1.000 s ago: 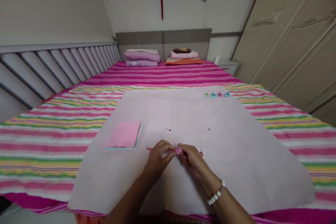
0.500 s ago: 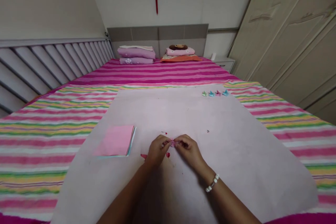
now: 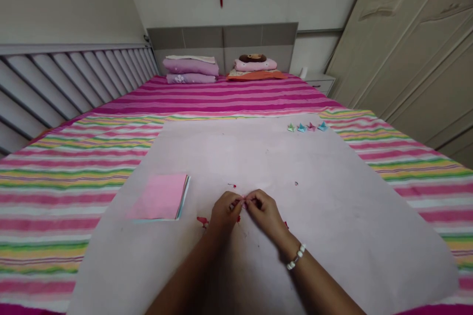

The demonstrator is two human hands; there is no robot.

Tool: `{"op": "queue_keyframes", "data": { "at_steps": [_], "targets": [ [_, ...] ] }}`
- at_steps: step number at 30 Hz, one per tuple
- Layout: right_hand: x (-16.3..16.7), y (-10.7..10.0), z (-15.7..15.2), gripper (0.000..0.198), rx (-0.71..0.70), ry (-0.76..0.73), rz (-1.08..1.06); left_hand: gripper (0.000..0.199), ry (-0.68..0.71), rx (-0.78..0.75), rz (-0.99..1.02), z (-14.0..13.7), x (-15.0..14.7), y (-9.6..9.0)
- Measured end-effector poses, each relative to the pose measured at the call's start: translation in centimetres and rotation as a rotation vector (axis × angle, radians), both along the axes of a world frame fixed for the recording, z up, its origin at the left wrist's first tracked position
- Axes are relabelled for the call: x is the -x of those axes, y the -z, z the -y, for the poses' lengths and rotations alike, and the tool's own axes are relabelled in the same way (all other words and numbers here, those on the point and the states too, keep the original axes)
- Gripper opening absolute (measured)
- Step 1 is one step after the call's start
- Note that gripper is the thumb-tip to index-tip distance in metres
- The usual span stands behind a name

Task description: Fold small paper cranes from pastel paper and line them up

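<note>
My left hand (image 3: 223,212) and my right hand (image 3: 264,211) meet over the middle of the pale sheet. Thumb and fingers of both are pinched on a small folded pink paper (image 3: 244,204), mostly covered by the fingertips. A bracelet of white beads (image 3: 296,257) circles the right wrist. To the left of my hands lies a stack of square paper (image 3: 160,196), pink on top with other colours showing at its edge. Several small folded paper pieces (image 3: 302,128), green, blue and pink, stand in a row at the sheet's far right corner.
The pale sheet (image 3: 236,147) with small red marks is spread over a striped bed cover (image 3: 55,197). Folded bedding (image 3: 191,70) and another pile (image 3: 255,66) rest by the headboard (image 3: 203,39). A slatted rail (image 3: 66,81) runs along the left; wardrobe doors (image 3: 414,49) stand right.
Both hands stay pinched together on the pink paper, which is now more hidden by the fingers. The camera view has tilted slightly downward.
</note>
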State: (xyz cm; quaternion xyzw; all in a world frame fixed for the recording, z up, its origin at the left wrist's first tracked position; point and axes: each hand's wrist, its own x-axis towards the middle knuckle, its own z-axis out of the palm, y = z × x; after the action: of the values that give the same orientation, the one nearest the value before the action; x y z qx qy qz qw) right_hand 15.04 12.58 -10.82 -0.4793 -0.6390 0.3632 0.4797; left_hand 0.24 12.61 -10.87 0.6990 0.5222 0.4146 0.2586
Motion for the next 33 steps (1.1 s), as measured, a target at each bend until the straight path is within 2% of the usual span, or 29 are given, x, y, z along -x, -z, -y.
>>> {"op": "queue_keyframes", "data": {
  "at_steps": [7, 11, 14, 21, 28, 33],
  "targets": [
    [-0.1, 0.7, -0.1, 0.01, 0.029, 0.03, -0.051, 0.011, -0.097, 0.04, 0.057, -0.1, 0.0, -0.3],
    [-0.2, 0.8, 0.0, 0.008, 0.023, 0.031, -0.081, 0.009, -0.137, 0.06, 0.08, -0.1, -0.4, 0.0],
    [-0.3, 0.6, 0.0, 0.013, -0.008, 0.023, -0.095, 0.014, -0.146, 0.045, 0.078, 0.0, -0.7, 0.3],
    [-0.3, 0.1, 0.4, 0.02, -0.091, 0.015, -0.096, 0.024, -0.075, -0.02, 0.012, 0.6, -0.9, -0.3],
    [0.1, 0.0, 0.8, 0.017, -0.12, 0.061, -0.037, 0.026, -0.121, -0.045, -0.04, 1.1, -0.7, -0.4],
    [0.3, -0.1, 0.8, 0.016, -0.09, 0.091, -0.014, 0.014, -0.161, -0.056, -0.125, 1.4, -1.2, -0.8]
  ]
}}
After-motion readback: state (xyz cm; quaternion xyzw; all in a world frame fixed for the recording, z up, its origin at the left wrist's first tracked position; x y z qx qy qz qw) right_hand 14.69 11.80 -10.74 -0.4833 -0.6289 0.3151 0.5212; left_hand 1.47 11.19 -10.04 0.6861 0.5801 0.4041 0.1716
